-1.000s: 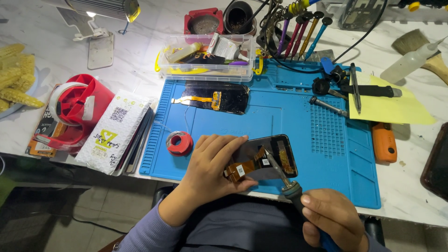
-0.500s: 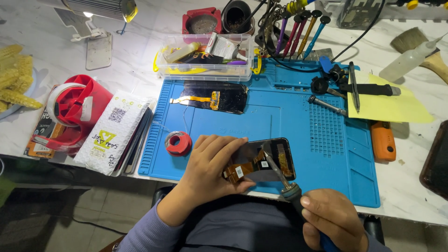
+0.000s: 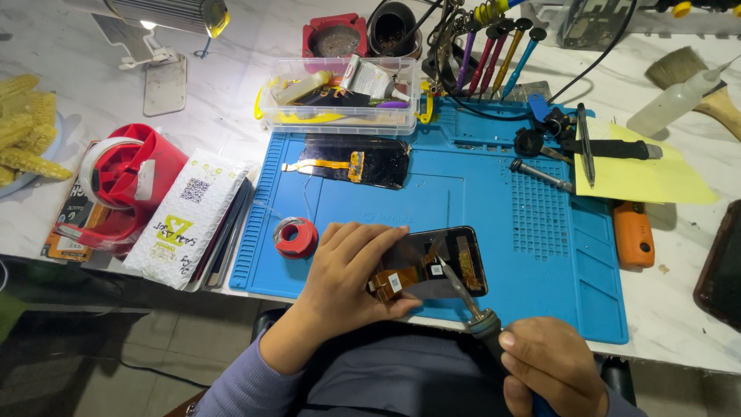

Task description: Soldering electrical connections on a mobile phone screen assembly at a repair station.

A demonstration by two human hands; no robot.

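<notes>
My left hand (image 3: 343, 274) grips the left end of a black phone screen panel (image 3: 455, 255) and pins its orange flex cable (image 3: 394, 282) with the thumb, low on the blue work mat (image 3: 432, 201). My right hand (image 3: 552, 367) holds a soldering iron (image 3: 471, 305) by its dark handle, and the metal tip rests on the panel next to the flex cable. A second black screen with an orange flex cable (image 3: 355, 161) lies flat higher up on the mat.
A red solder spool (image 3: 295, 235) sits left of my left hand. A clear parts box (image 3: 340, 96), screwdrivers in a stand (image 3: 494, 54), tweezers (image 3: 584, 143) on yellow paper, an orange tool (image 3: 633, 232), a red tape dispenser (image 3: 123, 181) and white packets (image 3: 189, 216) surround the mat.
Both hands hold nearly still. The soldering iron tip has shifted slightly on the panel near the flex cable.
</notes>
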